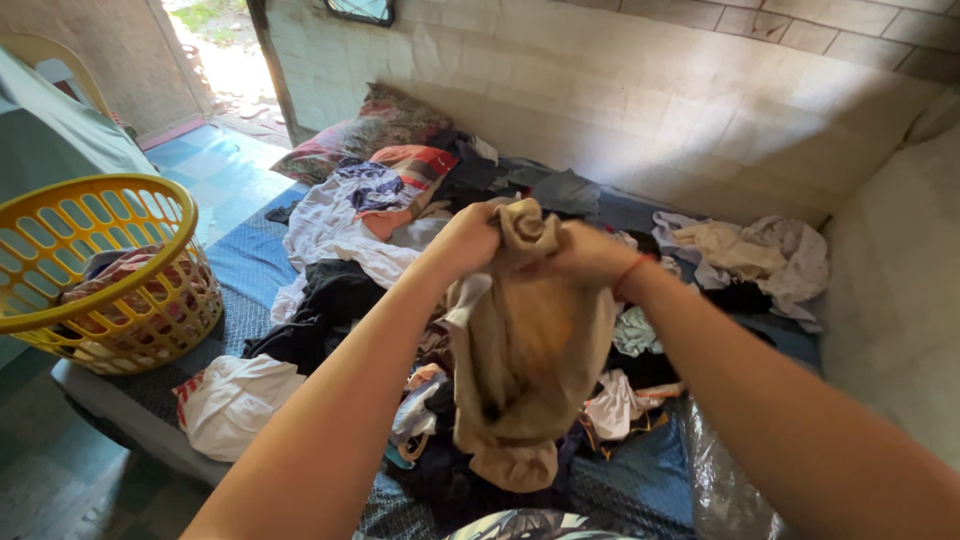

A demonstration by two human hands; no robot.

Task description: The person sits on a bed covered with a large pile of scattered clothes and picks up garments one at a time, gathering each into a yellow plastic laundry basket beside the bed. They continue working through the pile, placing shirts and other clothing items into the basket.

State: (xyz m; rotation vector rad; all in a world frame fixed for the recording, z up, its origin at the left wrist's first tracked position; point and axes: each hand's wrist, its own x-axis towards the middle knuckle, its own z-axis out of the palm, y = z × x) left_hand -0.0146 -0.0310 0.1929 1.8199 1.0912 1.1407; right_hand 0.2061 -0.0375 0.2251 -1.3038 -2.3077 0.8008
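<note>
A tan, beige garment (525, 350) hangs in front of me, bunched at its top edge. My left hand (462, 240) grips the bunched cloth on the left. My right hand (590, 255), with a red thread around the wrist, grips it on the right. The two hands are close together, almost touching. The garment dangles over a heap of mixed clothes (400, 260) spread on a mattress (245, 262) with a blue cover.
A yellow plastic laundry basket (100, 240) holding some clothes stands on the mattress's left end. A patterned pillow (370, 125) lies at the far end by the block wall. A doorway opens at the top left. More pale clothes (750, 255) lie at the right.
</note>
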